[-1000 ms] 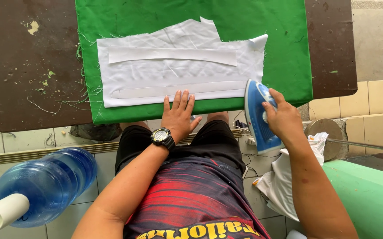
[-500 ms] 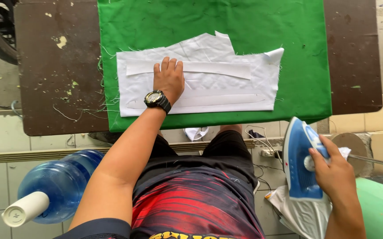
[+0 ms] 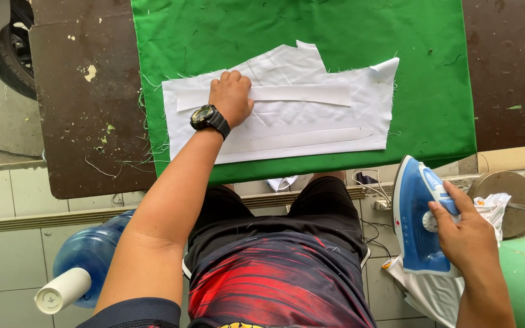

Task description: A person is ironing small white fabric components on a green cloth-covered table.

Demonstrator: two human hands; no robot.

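I press my left hand flat, fingers spread, on the white fabric lying on green cloth across the far table. My right hand grips the blue iron near right, off the table.

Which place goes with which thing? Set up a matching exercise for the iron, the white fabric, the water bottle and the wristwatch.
Things:
1. iron
2. white fabric
3. water bottle
4. wristwatch

Places:
A. flat on the green cloth
B. on the floor, lying on its side
C. on the left hand's wrist
D. off the table, in the right hand

Pairs: 1-D, 2-A, 3-B, 4-C
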